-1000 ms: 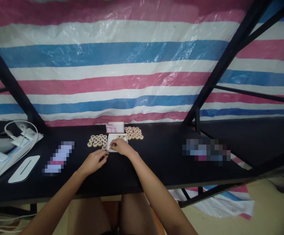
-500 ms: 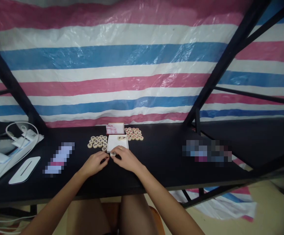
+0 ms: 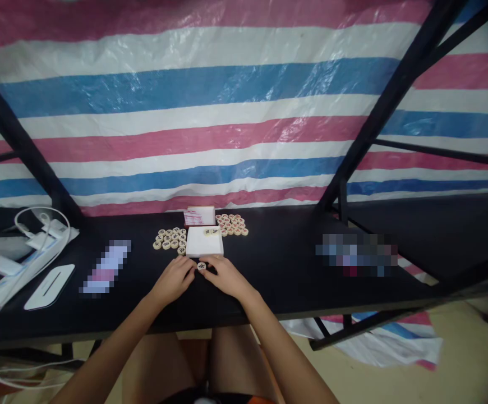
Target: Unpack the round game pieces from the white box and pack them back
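Note:
A single xiangqi piece (image 3: 202, 266) with a dark character lies between my two hands, in front of a white open box (image 3: 204, 247). My right hand (image 3: 226, 276) pinches it from the right with curled fingers. From the other side my left hand (image 3: 173, 282), also curled, has thumb and fingertips at its left edge. Inside the box, near its back, are two black-lettered pieces (image 3: 211, 231). To its left sits a cluster of black-lettered pieces (image 3: 170, 238); red-lettered pieces (image 3: 232, 224) are grouped to its right.
Behind the white box stands another box part (image 3: 206, 215) with a red-lined sheet. A blurred-out phone-like item (image 3: 106, 267), a white flat device (image 3: 50, 287) and cabled power strips (image 3: 37, 252) lie left. Another blurred item (image 3: 355, 254) is at right. Black metal posts (image 3: 353, 151) frame the table.
The piece has come out from under my right fingers and shows its face, with my left fingertips now at its edge. My head view has shifted slightly.

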Demonstrator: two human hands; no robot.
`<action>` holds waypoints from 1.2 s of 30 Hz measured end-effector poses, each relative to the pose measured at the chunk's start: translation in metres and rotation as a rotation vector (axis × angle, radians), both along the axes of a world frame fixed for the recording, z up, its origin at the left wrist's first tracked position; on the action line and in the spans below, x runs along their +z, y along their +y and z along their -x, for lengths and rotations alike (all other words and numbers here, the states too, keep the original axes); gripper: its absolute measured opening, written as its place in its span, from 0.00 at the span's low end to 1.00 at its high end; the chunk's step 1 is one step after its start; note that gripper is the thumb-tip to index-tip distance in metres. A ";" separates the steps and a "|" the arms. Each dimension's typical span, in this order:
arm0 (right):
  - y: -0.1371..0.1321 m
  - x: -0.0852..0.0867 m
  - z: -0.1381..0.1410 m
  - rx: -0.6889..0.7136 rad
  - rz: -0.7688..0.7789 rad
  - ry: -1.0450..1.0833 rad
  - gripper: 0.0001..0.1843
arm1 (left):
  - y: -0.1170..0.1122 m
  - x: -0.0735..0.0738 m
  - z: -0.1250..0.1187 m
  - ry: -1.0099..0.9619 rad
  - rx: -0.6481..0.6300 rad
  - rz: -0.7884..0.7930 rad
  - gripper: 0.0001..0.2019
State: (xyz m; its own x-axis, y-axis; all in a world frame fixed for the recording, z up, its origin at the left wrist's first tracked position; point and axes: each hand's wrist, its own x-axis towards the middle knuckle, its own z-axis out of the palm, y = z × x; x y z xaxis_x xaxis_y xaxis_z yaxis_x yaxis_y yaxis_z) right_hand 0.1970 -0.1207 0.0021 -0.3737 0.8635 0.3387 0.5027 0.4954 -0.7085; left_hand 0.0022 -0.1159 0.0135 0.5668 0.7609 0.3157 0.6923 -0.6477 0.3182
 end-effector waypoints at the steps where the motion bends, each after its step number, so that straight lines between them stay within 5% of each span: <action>1: -0.002 -0.002 -0.001 -0.011 -0.010 -0.001 0.14 | -0.001 0.001 0.000 0.003 -0.001 0.001 0.11; 9: -0.016 -0.005 -0.003 -0.061 -0.019 -0.071 0.20 | -0.002 0.000 0.003 0.024 -0.010 0.016 0.12; 19: -0.015 -0.004 -0.005 -0.072 0.009 0.015 0.13 | -0.003 -0.004 0.002 -0.039 0.053 0.029 0.12; 25: -0.019 -0.001 -0.006 0.008 -0.005 0.013 0.12 | -0.003 -0.003 0.001 -0.013 -0.021 0.037 0.12; 36: -0.016 -0.004 -0.006 -0.083 0.008 -0.014 0.11 | -0.003 -0.005 0.001 -0.038 0.020 0.054 0.07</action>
State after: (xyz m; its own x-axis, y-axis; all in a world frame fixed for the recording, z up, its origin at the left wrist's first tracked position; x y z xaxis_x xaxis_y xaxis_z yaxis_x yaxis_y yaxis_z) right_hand 0.2030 -0.1365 -0.0021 -0.3052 0.8943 0.3271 0.5518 0.4461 -0.7047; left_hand 0.0014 -0.1187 0.0082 0.5400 0.7884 0.2946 0.6915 -0.6151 0.3788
